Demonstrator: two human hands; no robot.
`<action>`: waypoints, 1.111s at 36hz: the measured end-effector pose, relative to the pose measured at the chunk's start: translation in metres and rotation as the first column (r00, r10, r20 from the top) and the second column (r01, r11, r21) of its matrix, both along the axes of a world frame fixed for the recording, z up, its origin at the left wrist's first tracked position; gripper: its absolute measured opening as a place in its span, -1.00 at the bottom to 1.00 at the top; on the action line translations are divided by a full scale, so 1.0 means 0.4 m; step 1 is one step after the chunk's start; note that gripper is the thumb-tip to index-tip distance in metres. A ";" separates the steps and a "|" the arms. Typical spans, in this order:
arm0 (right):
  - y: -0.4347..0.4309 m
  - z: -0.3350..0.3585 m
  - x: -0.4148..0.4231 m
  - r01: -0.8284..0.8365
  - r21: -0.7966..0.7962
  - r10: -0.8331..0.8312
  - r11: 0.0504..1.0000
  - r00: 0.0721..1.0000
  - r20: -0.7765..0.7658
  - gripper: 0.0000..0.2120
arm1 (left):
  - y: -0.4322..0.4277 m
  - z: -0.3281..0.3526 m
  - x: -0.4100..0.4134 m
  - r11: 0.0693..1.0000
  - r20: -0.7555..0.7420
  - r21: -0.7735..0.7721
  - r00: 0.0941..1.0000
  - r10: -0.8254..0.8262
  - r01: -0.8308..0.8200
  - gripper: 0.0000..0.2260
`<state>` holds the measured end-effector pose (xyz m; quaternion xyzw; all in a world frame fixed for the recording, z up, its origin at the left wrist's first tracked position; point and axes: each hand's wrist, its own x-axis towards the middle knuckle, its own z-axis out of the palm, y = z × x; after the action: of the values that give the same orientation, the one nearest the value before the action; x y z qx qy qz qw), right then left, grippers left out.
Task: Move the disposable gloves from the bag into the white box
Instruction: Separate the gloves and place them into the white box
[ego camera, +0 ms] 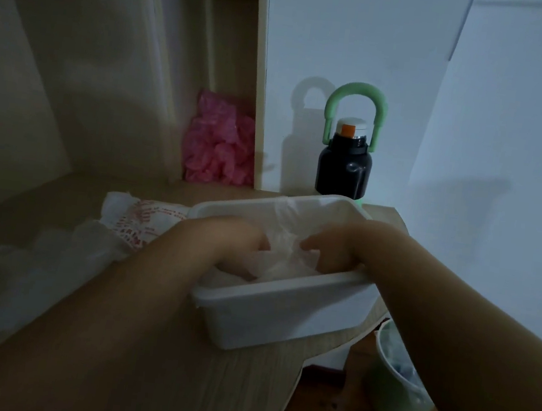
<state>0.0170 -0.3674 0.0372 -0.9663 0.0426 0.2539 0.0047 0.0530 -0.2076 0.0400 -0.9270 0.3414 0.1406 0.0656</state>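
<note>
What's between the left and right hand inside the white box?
Head view: a crumpled wad of clear disposable gloves fills the gap between the left hand and right hand, inside the white box. Both hands touch it.

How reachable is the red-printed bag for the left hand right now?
Probably yes. The left hand is inside the white box, on the clear gloves; the bag lies on the desk right beside that box's left wall, with nothing visible between.

Dim, bluish, grainy light; the bottle point(344, 166) throws a shadow leftward onto the wall point(351, 44); the disposable gloves point(50, 263) smear out of focus, edges bow
</note>
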 end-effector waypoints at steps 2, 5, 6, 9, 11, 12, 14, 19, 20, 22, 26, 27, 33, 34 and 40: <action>0.002 -0.006 0.003 0.016 -0.007 -0.016 1.000 1.000 -0.020 -0.45 | 0.006 0.009 -0.004 1.000 -0.032 0.019 0.999 -0.011 0.012 -0.55; 0.002 -0.017 0.013 0.029 -0.022 -0.029 0.999 1.000 -0.004 -0.48 | 0.019 0.023 -0.009 0.999 -0.031 -0.024 0.999 -0.022 0.021 -0.60; 0.002 -0.021 0.016 0.034 -0.026 -0.034 0.999 0.999 0.003 -0.48 | 0.024 0.024 -0.010 0.999 -0.023 -0.043 1.000 -0.022 0.021 -0.60; 0.000 -0.027 0.016 0.056 -0.032 -0.054 0.998 0.997 0.047 -0.50 | 0.030 0.026 -0.016 1.000 -0.021 0.014 1.000 -0.020 0.020 -0.59; 0.000 -0.027 0.012 0.074 -0.029 -0.072 0.997 0.994 0.079 -0.53 | 0.024 0.019 -0.013 0.993 -0.016 0.107 0.999 -0.038 0.039 -0.64; 0.000 -0.026 0.008 0.085 -0.028 -0.083 0.996 0.992 0.091 -0.54 | 0.018 0.012 -0.010 0.988 -0.009 0.148 0.999 -0.046 0.047 -0.68; 0.005 -0.021 -0.001 0.107 -0.032 -0.102 0.994 0.985 0.137 -0.57 | 0.009 0.003 -0.008 0.980 0.021 0.194 0.998 -0.051 0.046 -0.72; 0.044 0.036 -0.044 0.096 0.006 -0.092 0.995 0.931 0.353 -0.55 | 0.030 0.014 -0.010 0.996 0.075 0.060 0.995 -0.065 0.060 -0.56; 0.053 0.051 -0.050 0.086 0.030 -0.091 0.996 0.913 0.398 -0.54 | 0.044 0.023 -0.013 0.998 0.094 -0.027 0.994 -0.050 0.053 -0.50; 0.081 0.080 -0.065 0.064 0.084 -0.096 0.994 0.873 0.479 -0.53 | 0.087 0.046 -0.023 0.975 0.110 -0.218 0.994 -0.013 0.036 -0.42; 0.161 0.124 -0.084 -0.030 0.142 -0.063 0.989 0.793 0.606 -0.58 | 0.190 0.078 -0.034 0.851 0.019 -0.524 0.999 0.051 -0.033 -0.48; 0.191 0.132 -0.087 -0.060 0.160 -0.055 0.985 0.774 0.631 -0.62 | 0.220 0.078 -0.037 0.798 -0.001 -0.600 0.997 0.071 -0.057 -0.51; 0.370 0.114 -0.056 -0.240 0.378 -0.132 0.894 0.665 0.735 -0.83 | 0.406 0.052 -0.046 0.545 0.026 -0.831 0.971 0.240 -0.112 -0.68; 0.402 0.104 -0.050 -0.260 0.416 -0.152 0.871 0.664 0.733 -0.83 | 0.436 0.038 -0.043 0.507 0.018 -0.852 0.960 0.279 -0.132 -0.71; 0.565 -0.009 -0.002 -0.295 0.535 -0.191 0.792 0.712 0.676 -0.65 | 0.598 -0.109 -0.009 0.405 -0.036 -0.871 0.857 0.514 -0.279 -0.74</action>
<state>0.0164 -0.1415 0.0336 -0.9342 -0.0752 -0.1314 0.3231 0.0495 0.0315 -0.0034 -0.8996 0.1225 -0.1461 -0.3929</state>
